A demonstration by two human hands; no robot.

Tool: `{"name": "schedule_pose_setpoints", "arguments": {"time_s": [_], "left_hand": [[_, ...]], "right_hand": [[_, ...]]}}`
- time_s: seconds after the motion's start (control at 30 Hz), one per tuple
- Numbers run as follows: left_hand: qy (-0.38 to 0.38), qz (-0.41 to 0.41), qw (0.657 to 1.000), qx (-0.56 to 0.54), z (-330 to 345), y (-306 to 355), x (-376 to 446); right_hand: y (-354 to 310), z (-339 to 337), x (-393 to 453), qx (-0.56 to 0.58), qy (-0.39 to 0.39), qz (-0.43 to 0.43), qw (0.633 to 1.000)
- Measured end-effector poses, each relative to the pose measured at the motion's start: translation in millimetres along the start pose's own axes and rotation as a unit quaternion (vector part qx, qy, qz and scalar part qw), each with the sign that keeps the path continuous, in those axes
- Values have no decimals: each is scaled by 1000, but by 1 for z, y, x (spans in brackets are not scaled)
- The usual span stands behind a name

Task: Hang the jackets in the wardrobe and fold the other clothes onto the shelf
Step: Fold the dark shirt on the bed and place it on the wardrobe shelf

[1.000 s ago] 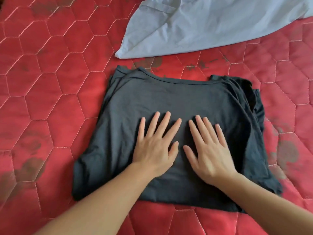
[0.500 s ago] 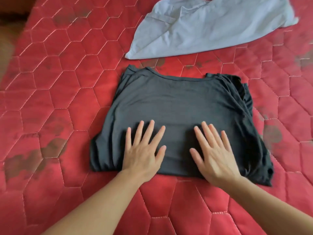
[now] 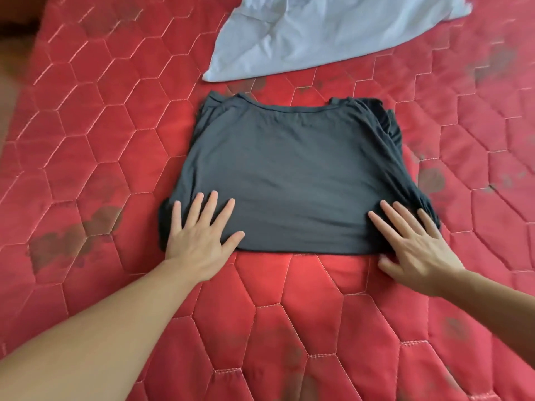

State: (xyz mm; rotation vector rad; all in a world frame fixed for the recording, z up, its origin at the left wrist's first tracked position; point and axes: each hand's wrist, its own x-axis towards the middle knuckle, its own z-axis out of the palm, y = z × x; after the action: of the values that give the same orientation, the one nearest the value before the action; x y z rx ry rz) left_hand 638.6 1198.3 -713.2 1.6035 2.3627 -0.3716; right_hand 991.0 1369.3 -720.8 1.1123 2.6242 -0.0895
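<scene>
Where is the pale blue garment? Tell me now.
The pale blue garment lies at the head view's top right on the red quilted bedspread, just beyond the folded dark grey shirt.

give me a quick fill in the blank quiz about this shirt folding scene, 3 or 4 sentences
1. The dark grey shirt lies folded on a quilted mattress coloured ____.
2. The left hand and right hand both rest with ____ fingers on the shirt's near corners.
3. The pale blue garment lies ____ the shirt, farther from the person.
4. The mattress stitching forms ____ shapes.

Missing words: red; straight; beyond; hexagon
</scene>
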Motion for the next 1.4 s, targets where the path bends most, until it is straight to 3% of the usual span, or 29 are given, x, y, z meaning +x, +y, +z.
{"name": "schedule_pose_setpoints", "arguments": {"time_s": [0.1, 0.23, 0.37, 0.67, 0.83, 1.03, 1.13, 1.2, 1.27, 1.33, 1.4], "left_hand": [[16, 43, 999, -29, -22, 43, 4], [14, 154, 984, -90, -36, 128, 2], [-11, 217, 973, -74, -31, 181, -19], [47, 217, 968, -114, -11, 172, -59], [63, 191, 969, -145, 5, 175, -86], [110, 155, 966, -175, -10, 226, -70], [116, 90, 964, -220, -9, 248, -59], [134, 45, 955, -260, -4, 256, -57], [157, 6, 937, -312, -6, 264, -61], [179, -20, 920, -348, -15, 276, -65], [187, -44, 909, -371, -21, 288, -73]], "right_hand": [[10, -11, 6, -15, 0, -15, 1000], [6, -9, 10, 90, 48, 19, 995], [-14, -12, -1, 133, 97, 21, 986], [-112, -7, -66, 228, 106, 23, 968], [-81, 1, -90, 114, 88, -21, 989], [-24, -20, -76, 200, 60, -109, 972], [-2, -21, -68, 344, 41, -54, 936], [18, -22, -63, 427, 54, 61, 901], [36, -27, -54, 482, -4, 177, 858], [52, -33, -38, 561, -133, 248, 779], [61, -35, -25, 642, -250, 276, 670]]}}
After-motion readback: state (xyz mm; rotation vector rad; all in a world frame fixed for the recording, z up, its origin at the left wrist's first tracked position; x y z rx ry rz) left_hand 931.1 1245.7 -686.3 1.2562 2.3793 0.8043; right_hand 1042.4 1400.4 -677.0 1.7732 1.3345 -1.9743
